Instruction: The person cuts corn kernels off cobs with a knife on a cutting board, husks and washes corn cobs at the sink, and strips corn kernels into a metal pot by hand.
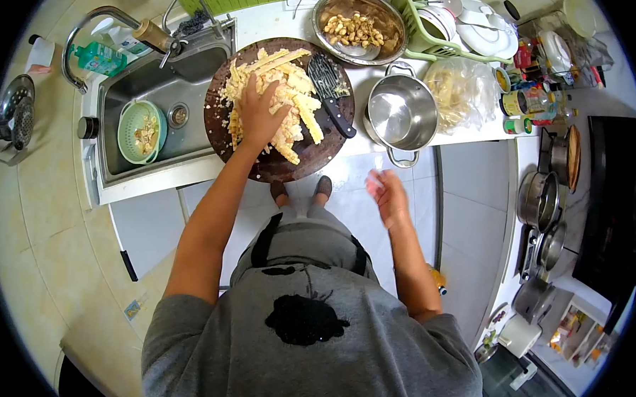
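My left hand (261,118) lies with fingers spread on a heap of pale yellow chopped strips and crumbs (287,84), whose kind I cannot make out. The heap covers much of a round dark wooden cutting board (224,143). On the board's right side rests a broad-bladed knife (330,92) with a black handle, bits stuck to its blade. My right hand (389,198) hangs in the air in front of the counter, slightly blurred, fingers loosely apart and nothing visible in it. Just beyond it stands a two-handled steel pot (401,113) with nothing visible inside.
Left of the board is a steel sink (135,84) holding a green colander (142,130) with yellowish pieces. Behind stand a metal bowl (326,7) of brown nut-like pieces and a green dish rack (418,29). A plastic bag (461,95) lies right of the pot.
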{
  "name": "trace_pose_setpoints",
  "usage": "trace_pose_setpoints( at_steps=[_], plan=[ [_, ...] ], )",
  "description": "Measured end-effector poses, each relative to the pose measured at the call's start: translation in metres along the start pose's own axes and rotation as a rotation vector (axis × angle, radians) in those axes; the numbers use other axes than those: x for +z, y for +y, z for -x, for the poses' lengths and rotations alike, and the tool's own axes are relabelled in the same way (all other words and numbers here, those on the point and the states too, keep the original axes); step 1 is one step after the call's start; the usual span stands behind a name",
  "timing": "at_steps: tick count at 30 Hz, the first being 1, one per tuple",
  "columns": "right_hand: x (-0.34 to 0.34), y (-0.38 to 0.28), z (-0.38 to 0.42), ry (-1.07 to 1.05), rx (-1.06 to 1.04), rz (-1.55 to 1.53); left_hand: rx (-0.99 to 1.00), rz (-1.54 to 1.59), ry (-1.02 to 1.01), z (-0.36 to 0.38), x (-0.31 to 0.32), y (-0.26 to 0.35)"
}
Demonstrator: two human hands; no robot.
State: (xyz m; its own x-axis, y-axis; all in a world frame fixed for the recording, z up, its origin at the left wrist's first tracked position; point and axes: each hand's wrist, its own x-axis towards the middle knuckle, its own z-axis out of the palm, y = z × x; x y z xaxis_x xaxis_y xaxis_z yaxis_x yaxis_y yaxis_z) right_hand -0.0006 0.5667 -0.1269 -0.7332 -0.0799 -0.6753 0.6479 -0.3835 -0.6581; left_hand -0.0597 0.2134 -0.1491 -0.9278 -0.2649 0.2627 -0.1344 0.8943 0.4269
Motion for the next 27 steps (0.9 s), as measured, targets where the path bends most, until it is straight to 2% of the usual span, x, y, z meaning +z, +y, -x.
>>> trace_pose_setpoints(
  at_steps=[1,3,5,7,9,12,21,22,24,27],
  plan=[
    [0.015,0.003,0.014,0.000,0.039,0.232,0.044,0.056,0.039,0.002,0.002,-0.008],
    [0.035,0.030,0.000,-0.235,-0.204,0.531,0.100,0.118,0.070,0.010,0.003,-0.020],
    [0.108,0.011,0.002,-0.211,-0.732,0.942,0.124,0.130,0.074,0.014,-0.005,-0.021],
    [0.148,0.015,-0.039,-0.217,-1.210,1.185,0.129,0.118,0.106,0.016,-0.006,-0.020],
    [0.178,0.034,-0.074,-0.237,-1.186,1.339,0.119,0.137,0.138,0.017,-0.003,-0.021],
    [0.204,0.045,-0.087,-0.199,-1.250,1.459,0.105,0.144,0.178,0.015,-0.001,-0.016],
    [0.220,0.055,-0.110,-0.188,-1.251,1.486,-0.017,0.107,0.163,0.006,0.015,-0.027],
    [0.220,0.055,-0.114,-0.198,-1.259,1.486,0.024,0.085,0.266,0.003,0.018,-0.028],
    [0.222,0.050,-0.112,-0.190,-1.304,1.512,0.002,0.089,0.252,-0.002,0.021,-0.031],
    [0.223,0.047,-0.116,-0.234,-1.250,1.534,-0.089,0.040,0.163,-0.009,0.021,-0.031]
  ],
)
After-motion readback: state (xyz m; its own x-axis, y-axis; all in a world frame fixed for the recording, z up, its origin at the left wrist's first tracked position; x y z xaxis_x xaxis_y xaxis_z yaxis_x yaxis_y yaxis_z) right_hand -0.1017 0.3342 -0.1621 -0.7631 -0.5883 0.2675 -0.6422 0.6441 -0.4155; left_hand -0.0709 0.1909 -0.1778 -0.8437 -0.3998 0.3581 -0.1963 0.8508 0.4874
